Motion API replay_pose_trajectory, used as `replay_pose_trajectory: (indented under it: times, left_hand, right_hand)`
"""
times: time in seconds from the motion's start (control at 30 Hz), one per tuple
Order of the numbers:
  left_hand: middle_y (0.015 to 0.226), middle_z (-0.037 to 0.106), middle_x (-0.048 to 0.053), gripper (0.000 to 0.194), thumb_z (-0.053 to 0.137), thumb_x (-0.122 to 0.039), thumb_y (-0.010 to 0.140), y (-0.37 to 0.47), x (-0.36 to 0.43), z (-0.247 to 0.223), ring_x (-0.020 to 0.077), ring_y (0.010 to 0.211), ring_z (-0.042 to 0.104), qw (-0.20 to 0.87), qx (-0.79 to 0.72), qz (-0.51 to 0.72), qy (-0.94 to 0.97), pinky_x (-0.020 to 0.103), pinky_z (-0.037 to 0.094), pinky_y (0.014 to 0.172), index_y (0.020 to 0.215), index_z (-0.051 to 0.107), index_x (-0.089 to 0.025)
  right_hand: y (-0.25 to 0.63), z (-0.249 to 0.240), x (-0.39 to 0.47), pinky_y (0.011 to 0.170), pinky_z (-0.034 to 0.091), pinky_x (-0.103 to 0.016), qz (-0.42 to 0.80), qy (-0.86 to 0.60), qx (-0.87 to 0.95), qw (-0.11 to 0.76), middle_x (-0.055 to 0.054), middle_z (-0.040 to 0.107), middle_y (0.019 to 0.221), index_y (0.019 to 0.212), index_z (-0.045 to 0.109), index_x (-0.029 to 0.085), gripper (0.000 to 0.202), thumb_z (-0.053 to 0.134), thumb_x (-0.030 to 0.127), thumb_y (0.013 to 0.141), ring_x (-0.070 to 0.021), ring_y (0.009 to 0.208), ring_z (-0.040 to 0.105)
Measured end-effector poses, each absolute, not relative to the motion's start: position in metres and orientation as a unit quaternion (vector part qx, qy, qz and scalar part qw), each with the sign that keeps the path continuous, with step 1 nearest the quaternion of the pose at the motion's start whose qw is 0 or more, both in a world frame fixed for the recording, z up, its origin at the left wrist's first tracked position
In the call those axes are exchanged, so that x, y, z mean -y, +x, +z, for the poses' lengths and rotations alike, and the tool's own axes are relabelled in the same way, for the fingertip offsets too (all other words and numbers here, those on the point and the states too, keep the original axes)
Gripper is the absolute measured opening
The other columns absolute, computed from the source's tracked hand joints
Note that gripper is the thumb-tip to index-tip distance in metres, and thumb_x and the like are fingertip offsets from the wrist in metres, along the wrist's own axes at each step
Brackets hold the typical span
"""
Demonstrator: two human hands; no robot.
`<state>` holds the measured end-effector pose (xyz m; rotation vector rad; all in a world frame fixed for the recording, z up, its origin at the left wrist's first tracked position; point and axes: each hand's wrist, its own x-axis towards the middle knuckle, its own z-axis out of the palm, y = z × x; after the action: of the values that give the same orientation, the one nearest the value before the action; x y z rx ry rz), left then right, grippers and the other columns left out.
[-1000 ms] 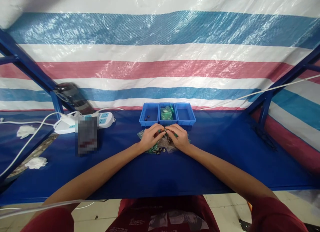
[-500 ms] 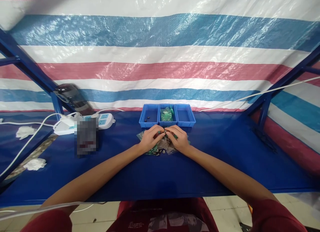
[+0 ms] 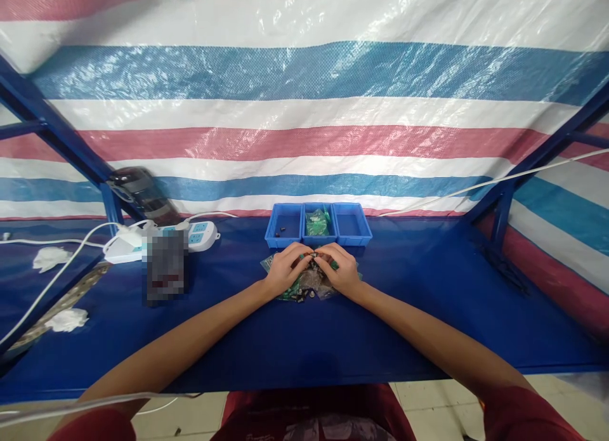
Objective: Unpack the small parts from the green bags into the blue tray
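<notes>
Fingertips nearly meeting, my left hand (image 3: 284,271) and my right hand (image 3: 343,271) are closed over a pile of small parts in clear plastic bags (image 3: 311,280). Each hand pinches something small between thumb and fingers, too small to make out. Green pieces and dark metal parts (image 3: 299,296) show below and between the hands. Just behind them stand three joined blue bins: the left bin (image 3: 284,242) holds a few small dark parts, the middle bin (image 3: 320,242) holds a bag of green pieces (image 3: 316,223), and the right bin (image 3: 353,242) shows its bare bottom.
On the left of the blue table (image 3: 304,346) lie a white power strip (image 3: 202,236) with cables, a pixelated dark object (image 3: 165,263) and crumpled white tissues (image 3: 67,320). A dark bottle (image 3: 145,193) leans behind them. Black cords (image 3: 502,264) lie at the right.
The view has tilted slightly upward, so the table and bins sit a little lower. Both hands stay together over the pile, with only slight finger movement.
</notes>
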<state>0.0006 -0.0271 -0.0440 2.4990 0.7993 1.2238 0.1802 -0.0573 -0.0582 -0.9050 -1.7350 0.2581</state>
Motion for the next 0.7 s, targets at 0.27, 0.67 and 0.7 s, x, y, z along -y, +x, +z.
replay_pose_trajectory:
  times: [0.27, 0.67, 0.7]
  left_hand:
    - [0.095, 0.065, 0.007, 0.018, 0.051, -0.026, 0.092, 0.0003, 0.0267, -0.0447, 0.0111, 0.069, 0.059, 0.124, -0.281, 0.421, 0.853, 0.022, 0.049, 0.061, 0.104, 0.061, -0.017]
    - [0.092, 0.067, 0.007, 0.016, 0.051, -0.021, 0.092, 0.0018, 0.0270, -0.0467, 0.0149, 0.085, 0.063, 0.103, -0.263, 0.455, 0.844, 0.025, 0.052, 0.073, 0.100, 0.064, -0.017]
    - [0.092, 0.067, 0.007, 0.016, 0.051, -0.021, 0.092, 0.0017, 0.0268, -0.0470, 0.0150, 0.085, 0.063, 0.104, -0.261, 0.456, 0.844, 0.025, 0.052, 0.073, 0.100, 0.064, -0.017]
  right_hand:
    - [0.1797, -0.0577, 0.0576, 0.069, 0.054, -0.030, 0.107, -0.381, 0.731, 0.557, -0.007, 0.065, 0.087, 0.099, 0.064, 0.020, 0.016, 0.053, 0.028, 0.091, -0.0169, 0.076, 0.063]
    - [0.1793, -0.0581, 0.0574, 0.066, 0.052, -0.028, 0.090, -0.376, 0.736, 0.556, -0.007, 0.065, 0.082, 0.095, 0.065, 0.017, 0.014, 0.056, 0.026, 0.089, -0.0156, 0.071, 0.061]
    - [0.1791, -0.0577, 0.0576, 0.065, 0.052, -0.028, 0.091, -0.375, 0.736, 0.556, -0.007, 0.065, 0.081, 0.094, 0.065, 0.017, 0.013, 0.056, 0.026, 0.089, -0.0153, 0.070, 0.061]
